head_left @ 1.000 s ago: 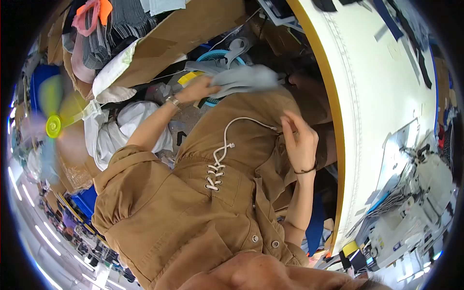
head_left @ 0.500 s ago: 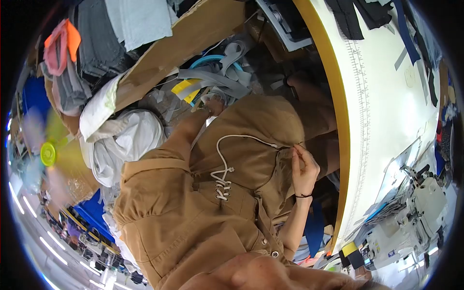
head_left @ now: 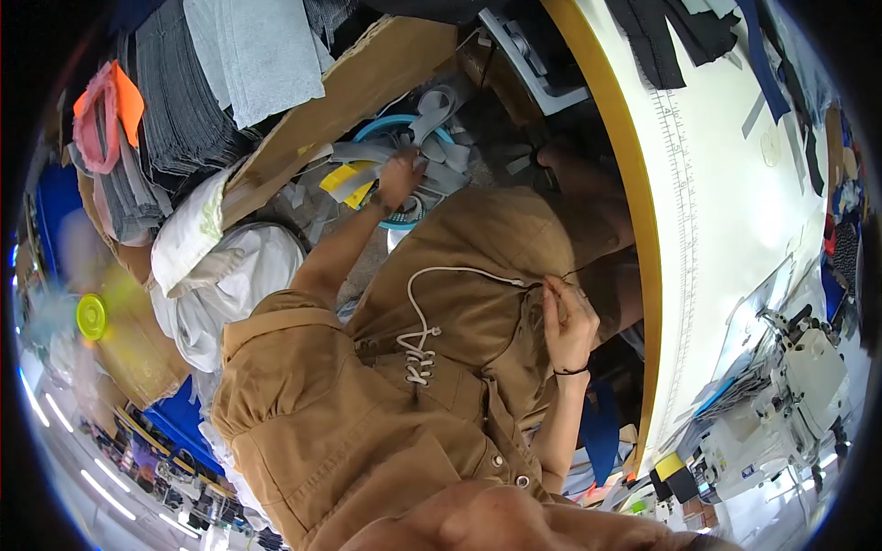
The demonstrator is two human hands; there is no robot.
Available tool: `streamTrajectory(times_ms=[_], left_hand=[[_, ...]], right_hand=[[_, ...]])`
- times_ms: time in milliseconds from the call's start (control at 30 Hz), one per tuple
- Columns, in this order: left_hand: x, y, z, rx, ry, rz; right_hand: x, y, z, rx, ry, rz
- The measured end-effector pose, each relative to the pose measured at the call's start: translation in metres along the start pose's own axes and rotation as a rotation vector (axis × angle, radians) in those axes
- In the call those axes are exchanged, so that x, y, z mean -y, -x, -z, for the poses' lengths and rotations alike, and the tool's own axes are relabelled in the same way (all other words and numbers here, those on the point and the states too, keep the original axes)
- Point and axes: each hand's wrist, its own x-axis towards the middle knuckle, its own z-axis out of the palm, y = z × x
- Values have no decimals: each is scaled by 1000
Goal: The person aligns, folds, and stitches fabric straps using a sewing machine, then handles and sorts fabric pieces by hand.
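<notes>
My left hand [head_left: 400,179] reaches down into a light blue basket [head_left: 393,121] of grey fabric strips [head_left: 447,154]. Its fingers curl in among the strips, and their tips are partly hidden. Beside the wrist lies a yellow piece [head_left: 347,181]. Over my lap, my right hand [head_left: 570,317] has thumb and fingertips pinched together against the brown garment [head_left: 478,239] I wear. A white drawstring [head_left: 459,270] runs across the garment, its end close to those fingertips. Whatever the pinch holds is too small to make out.
To the right, a white table [head_left: 726,230] with a yellow edge carries a printed ruler scale and dark cloth pieces [head_left: 657,46]. A sewing machine [head_left: 772,413] stands lower right. Stacked grey fabric [head_left: 184,92] lies behind cardboard [head_left: 367,73] upper left; a white sack [head_left: 234,285] sits below.
My left hand has moved further up and into the basket, over the strips. My right hand stays nearly in place, still pinched. The view has shifted slightly.
</notes>
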Motion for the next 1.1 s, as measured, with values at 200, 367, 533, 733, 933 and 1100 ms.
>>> streamTrajectory(times_ms=[200,367,533,733,933,1100], left_hand=[[-2,-86,-37,-230,-207,84],[10,-79,-22,-80,319,216],[-1,-9,67,166,793,296],[-99,36,160,408,1157,212],[-141,61,188,962,1006,106],[-124,59,194,1268,778,41]], right_hand=[[1,4,-4,-16,19,38],[1,10,-3,-42,-40,-34],[-1,-4,-22,3,-237,21],[26,-43,-54,246,-622,-72],[23,-74,-87,408,-1474,-383],[8,-75,-67,289,-1938,-322]])
